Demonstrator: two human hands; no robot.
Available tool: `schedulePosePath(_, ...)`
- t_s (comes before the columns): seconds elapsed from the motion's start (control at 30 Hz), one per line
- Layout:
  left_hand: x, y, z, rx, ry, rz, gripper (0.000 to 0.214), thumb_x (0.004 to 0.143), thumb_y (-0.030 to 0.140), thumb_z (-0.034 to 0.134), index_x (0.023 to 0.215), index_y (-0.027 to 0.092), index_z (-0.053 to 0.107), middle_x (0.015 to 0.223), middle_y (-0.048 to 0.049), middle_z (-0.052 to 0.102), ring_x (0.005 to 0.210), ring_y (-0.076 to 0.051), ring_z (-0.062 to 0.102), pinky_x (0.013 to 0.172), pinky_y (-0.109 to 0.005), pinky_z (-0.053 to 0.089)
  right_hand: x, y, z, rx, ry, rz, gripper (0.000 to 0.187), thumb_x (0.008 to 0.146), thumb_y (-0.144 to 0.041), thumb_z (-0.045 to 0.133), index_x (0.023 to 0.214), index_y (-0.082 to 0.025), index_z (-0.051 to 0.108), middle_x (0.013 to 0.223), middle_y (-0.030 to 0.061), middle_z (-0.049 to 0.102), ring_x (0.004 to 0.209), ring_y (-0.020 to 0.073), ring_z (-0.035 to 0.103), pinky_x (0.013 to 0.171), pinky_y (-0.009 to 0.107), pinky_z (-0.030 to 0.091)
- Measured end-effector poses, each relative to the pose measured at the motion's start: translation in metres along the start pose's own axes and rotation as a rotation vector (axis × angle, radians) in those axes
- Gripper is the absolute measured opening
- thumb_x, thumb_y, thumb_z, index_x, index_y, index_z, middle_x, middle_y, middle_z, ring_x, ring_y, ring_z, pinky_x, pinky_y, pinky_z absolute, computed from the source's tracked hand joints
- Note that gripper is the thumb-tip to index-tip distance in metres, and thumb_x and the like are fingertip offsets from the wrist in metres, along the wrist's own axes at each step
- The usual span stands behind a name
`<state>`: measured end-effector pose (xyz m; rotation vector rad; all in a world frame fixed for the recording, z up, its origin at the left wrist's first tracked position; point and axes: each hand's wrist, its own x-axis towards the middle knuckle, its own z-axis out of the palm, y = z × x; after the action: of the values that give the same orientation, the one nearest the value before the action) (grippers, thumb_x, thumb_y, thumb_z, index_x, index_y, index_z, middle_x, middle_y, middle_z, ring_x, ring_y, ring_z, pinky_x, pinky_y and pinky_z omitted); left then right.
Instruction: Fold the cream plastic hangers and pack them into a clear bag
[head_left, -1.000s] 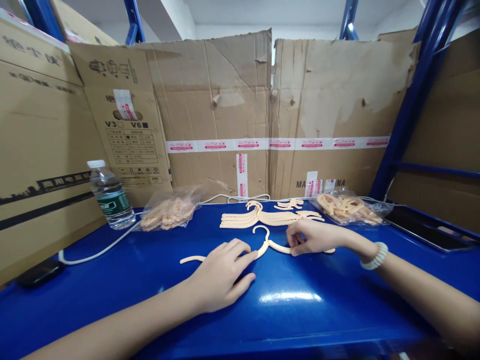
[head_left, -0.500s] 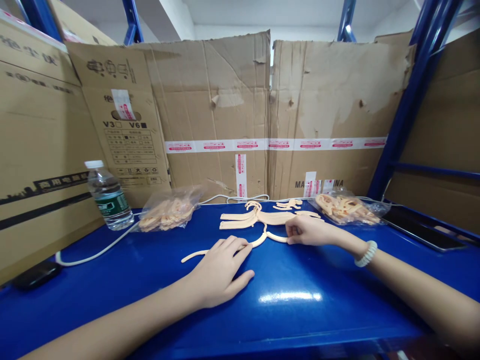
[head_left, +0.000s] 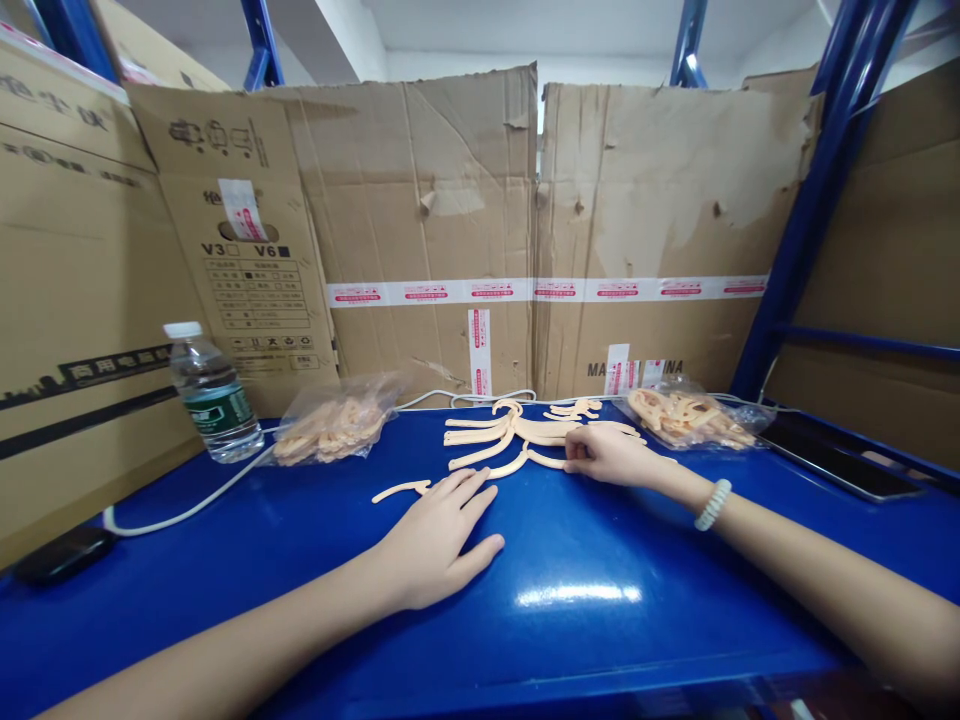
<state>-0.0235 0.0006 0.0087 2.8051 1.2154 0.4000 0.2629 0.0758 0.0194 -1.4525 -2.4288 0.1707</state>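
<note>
A peach-coloured plastic hanger (head_left: pixel 512 467) with curved arms lies on the blue tabletop, just in front of a fanned stack of similar hangers (head_left: pixel 541 430). My right hand (head_left: pixel 604 455) pinches its right arm between thumb and fingers. Flat on the table, my left hand (head_left: pixel 442 540) has its fingers stretched out, the fingertips at the hanger's left arm. Beyond those fingers on the left shows another curved peach piece (head_left: pixel 397 491); its far end is partly hidden by the hand. Small loose peach pieces (head_left: pixel 576 410) lie behind the stack.
Clear bags of peach pieces stand at left (head_left: pixel 337 425) and right (head_left: pixel 686 415). A water bottle (head_left: pixel 214 400), a black device (head_left: pixel 64 555), a white cable (head_left: pixel 187 510) and a phone (head_left: pixel 844 465) surround the work area. Cardboard sheets (head_left: pixel 420 230) wall off the back.
The hanger has slid back towards the stack, with my right hand on it. The stack's left arms look more spread, and more of the curved piece left of my left hand shows.
</note>
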Motion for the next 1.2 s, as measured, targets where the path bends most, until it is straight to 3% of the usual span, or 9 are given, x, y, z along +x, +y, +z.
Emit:
schedulePosePath(0.2,-0.002,0.0,0.001,-0.022,0.047,0.028,0.051,0.093,0.042,0.048,0.136,0.014,0.051,0.145,-0.0185,0.043,0.136,-0.038,0.035,0.108,-0.058,0.031,-0.002,0.005,-0.017,0.035,0.033,-0.039,0.018,0.082,-0.034,0.058,0.08,-0.017,0.064,0.076,0.0052,0.069,0.066,0.0173,0.061,0.058,0.026,0.041)
schedulePosePath(0.4,-0.001,-0.001,-0.002,-0.022,0.075,0.254,0.038,0.094,0.027,0.048,0.129,0.015,0.055,0.135,-0.0134,0.056,0.126,-0.029,0.049,0.107,-0.047,0.04,-0.003,0.041,-0.052,0.029,0.403,0.096,0.022,0.083,-0.036,0.051,0.079,-0.018,0.064,0.075,0.0047,0.07,0.069,0.0183,0.063,0.061,0.027,0.045)
schedulePosePath(0.5,0.0,-0.001,-0.003,-0.03,0.059,0.308,0.036,0.094,0.024,0.047,0.128,0.017,0.056,0.132,-0.011,0.059,0.123,-0.027,0.053,0.104,-0.045,0.043,-0.002,0.059,-0.054,-0.008,0.463,0.137,0.016,0.08,-0.029,0.051,0.078,-0.018,0.063,0.074,0.0051,0.07,0.07,0.0187,0.064,0.063,0.027,0.047)
schedulePosePath(0.73,-0.001,-0.001,-0.003,-0.009,0.042,0.316,0.036,0.095,0.023,0.045,0.128,0.016,0.055,0.134,-0.0117,0.057,0.125,-0.027,0.051,0.105,-0.046,0.043,0.0,0.072,-0.041,-0.079,0.37,0.099,0.017,0.078,-0.019,0.05,0.084,-0.018,0.066,0.076,0.0054,0.072,0.07,0.0191,0.066,0.062,0.026,0.047)
schedulePosePath(1.07,-0.001,0.0,-0.003,-0.011,0.038,0.286,0.035,0.095,0.024,0.047,0.128,0.017,0.055,0.134,-0.0111,0.057,0.125,-0.028,0.05,0.106,-0.047,0.04,0.002,0.029,-0.021,0.033,0.059,-0.342,0.025,0.088,-0.02,0.044,0.088,-0.018,0.069,0.097,0.0087,0.067,0.094,0.0203,0.062,0.088,0.033,0.048)
schedulePosePath(1.2,-0.003,0.001,-0.004,-0.007,0.019,0.28,0.035,0.095,0.024,0.046,0.129,0.016,0.055,0.135,-0.0112,0.056,0.126,-0.027,0.049,0.106,-0.046,0.04,0.004,0.027,-0.009,0.03,0.02,-0.355,0.028,0.086,-0.013,0.043,0.097,-0.017,0.069,0.106,0.0112,0.064,0.1,0.0213,0.06,0.092,0.038,0.047)
